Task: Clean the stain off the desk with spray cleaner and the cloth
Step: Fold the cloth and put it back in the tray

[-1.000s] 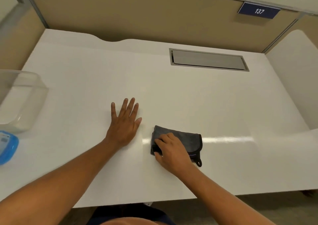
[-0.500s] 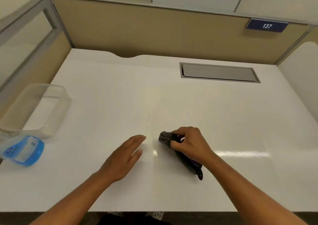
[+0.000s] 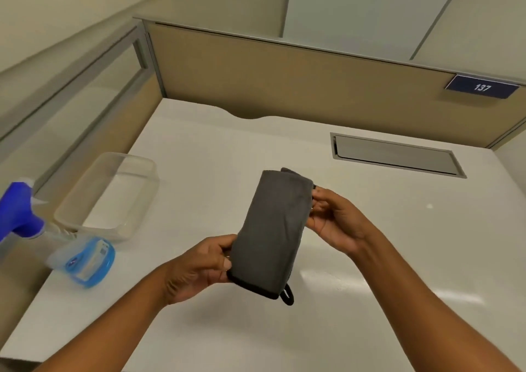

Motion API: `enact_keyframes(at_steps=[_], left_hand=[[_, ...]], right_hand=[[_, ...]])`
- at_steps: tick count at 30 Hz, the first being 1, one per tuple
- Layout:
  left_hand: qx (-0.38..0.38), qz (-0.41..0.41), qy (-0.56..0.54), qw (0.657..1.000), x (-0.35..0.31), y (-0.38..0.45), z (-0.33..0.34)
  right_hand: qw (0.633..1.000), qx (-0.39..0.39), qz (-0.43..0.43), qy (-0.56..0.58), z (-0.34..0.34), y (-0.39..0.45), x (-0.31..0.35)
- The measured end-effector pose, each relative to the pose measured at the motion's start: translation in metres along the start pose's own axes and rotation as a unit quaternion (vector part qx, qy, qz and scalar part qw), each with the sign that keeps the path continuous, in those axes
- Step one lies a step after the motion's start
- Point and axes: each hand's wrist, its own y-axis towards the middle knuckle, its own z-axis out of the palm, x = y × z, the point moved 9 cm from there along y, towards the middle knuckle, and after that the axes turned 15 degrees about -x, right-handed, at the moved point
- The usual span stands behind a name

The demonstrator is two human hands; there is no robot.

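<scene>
A folded dark grey cloth (image 3: 271, 229) with black trim and a small hanging loop is held up above the white desk (image 3: 370, 257). My left hand (image 3: 196, 266) pinches its lower left edge. My right hand (image 3: 333, 218) grips its upper right edge. A spray bottle (image 3: 82, 257) with clear blue liquid and a blue trigger head lies on its side at the desk's left edge. No stain shows on the visible desk surface.
A clear plastic tub (image 3: 111, 195) stands at the left, just behind the bottle. A grey cable hatch (image 3: 395, 155) is set into the desk at the back right. Tan partition walls (image 3: 284, 81) close off the back and left sides.
My right hand lifted the cloth off the desk. My left hand left the desk surface and took hold of the cloth's lower edge. The camera tilted up and left.
</scene>
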Motion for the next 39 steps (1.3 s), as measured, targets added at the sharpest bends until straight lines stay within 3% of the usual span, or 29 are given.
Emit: enact_keyframes(at_steps=[4, 10, 14, 18, 22, 29, 33, 39], left_hand=[[-0.061, 0.042, -0.047, 0.996, -0.016, -0.017, -0.047], [-0.267, 0.101, -0.164, 0.944, -0.032, -0.032, -0.121], [-0.442, 0.133, -0.226, 0.858, -0.038, -0.039, -0.167], [-0.570, 0.157, -0.289, 0.753, -0.046, -0.044, -0.200], [-0.675, 0.171, -0.262, 0.668, -0.064, -0.050, -0.232], [-0.753, 0.161, -0.343, 0.538, -0.068, -0.042, -0.283], [-0.761, 0.134, -0.388, 0.503, -0.055, -0.031, -0.294], [-0.714, 0.069, -0.529, 0.454, -0.038, -0.012, -0.298]], right_hand=[[0.999, -0.041, 0.007, 0.026, 0.018, 0.040, -0.010], [0.986, -0.066, -0.008, -0.156, 0.057, 0.111, -0.015], [0.968, -0.108, -0.018, -0.227, 0.085, 0.167, -0.008], [0.951, -0.074, -0.047, -0.297, 0.138, 0.222, 0.003], [0.943, -0.016, -0.061, -0.326, 0.201, 0.271, 0.004], [0.934, 0.011, -0.050, -0.354, 0.260, 0.338, -0.035], [0.924, -0.007, -0.050, -0.380, 0.255, 0.352, -0.058], [0.926, -0.025, -0.053, -0.372, 0.239, 0.362, -0.081]])
